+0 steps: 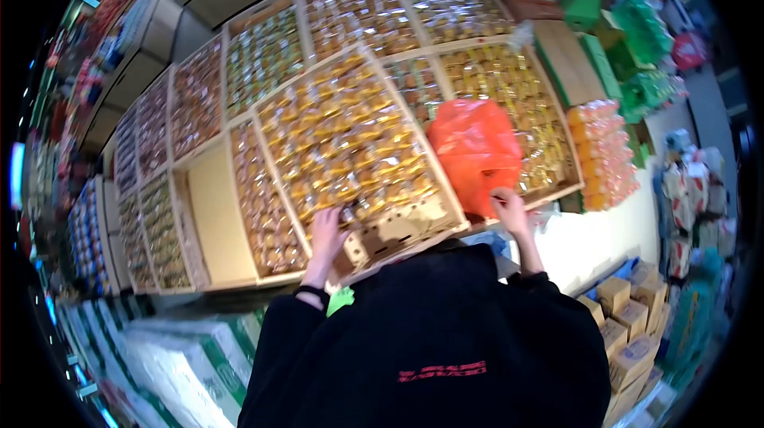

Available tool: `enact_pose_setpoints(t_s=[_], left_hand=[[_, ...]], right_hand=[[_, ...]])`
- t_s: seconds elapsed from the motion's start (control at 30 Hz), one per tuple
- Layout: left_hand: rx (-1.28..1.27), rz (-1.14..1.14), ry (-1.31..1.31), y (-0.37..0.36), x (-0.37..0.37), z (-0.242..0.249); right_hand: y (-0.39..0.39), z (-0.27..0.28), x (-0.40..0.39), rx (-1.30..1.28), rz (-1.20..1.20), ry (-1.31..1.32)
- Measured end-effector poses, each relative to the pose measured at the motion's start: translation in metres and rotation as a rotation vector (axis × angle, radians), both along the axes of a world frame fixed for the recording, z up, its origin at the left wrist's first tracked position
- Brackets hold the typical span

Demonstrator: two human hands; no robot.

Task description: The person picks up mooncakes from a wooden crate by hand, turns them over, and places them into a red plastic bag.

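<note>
My right hand [507, 209] is closed on the near edge of a red plastic bag [476, 145]. The bag looks puffed out and lies over the packed goods; its contents are hidden. My left hand [325, 233] reaches over the near left part of a tilted wooden tray [446, 225], fingers stretched and apart at the edge of the packets. Rows of small, shiny, yellow-wrapped packets [342, 133] fill most of that tray. Bare tray bottom [406, 225] with slots shows at its near end. A small dark item [348, 211] lies by my left fingertips.
More wooden trays of wrapped packets [265, 54] spread behind and to the left. One tray [215, 205] shows a bare bottom. Cardboard boxes [633, 316] are stacked at lower right. Orange-and-pink packs [602, 153] and green bags [641, 30] stand on the right.
</note>
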State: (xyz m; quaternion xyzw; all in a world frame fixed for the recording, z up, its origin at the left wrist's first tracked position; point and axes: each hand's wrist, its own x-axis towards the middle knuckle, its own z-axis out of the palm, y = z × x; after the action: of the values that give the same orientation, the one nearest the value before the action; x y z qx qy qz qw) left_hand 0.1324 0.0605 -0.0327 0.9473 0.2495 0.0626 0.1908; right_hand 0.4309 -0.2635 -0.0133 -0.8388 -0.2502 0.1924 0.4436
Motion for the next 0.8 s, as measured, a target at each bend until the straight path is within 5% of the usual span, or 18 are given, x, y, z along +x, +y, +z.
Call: enact_pose_setpoints(t_s=[0.2,0.27,0.3,0.33,0.57,0.8], left_hand=[[-0.055,0.055,0.013,0.001,-0.008,0.003],[-0.012,0.029,-0.001,0.001,-0.008,-0.002],[0.018,0.047,-0.013,-0.002,-0.009,-0.003],[0.012,0.04,0.016,-0.001,-0.011,-0.007],[0.035,0.02,0.028,0.004,-0.015,-0.018],[0.09,0.059,-0.097,-0.013,-0.018,-0.012]], right_hand=[[0.03,-0.023,0.028,0.009,-0.072,-0.129],[0.038,-0.074,0.054,-0.418,-0.035,-0.076],[0.041,-0.089,0.056,-0.385,-0.018,-0.218],[0.054,-0.129,0.056,0.17,-0.21,-0.403],[0.104,-0.165,0.081,-0.38,-0.083,-0.171],[0.108,-0.183,0.073,-0.605,-0.023,-0.097]])
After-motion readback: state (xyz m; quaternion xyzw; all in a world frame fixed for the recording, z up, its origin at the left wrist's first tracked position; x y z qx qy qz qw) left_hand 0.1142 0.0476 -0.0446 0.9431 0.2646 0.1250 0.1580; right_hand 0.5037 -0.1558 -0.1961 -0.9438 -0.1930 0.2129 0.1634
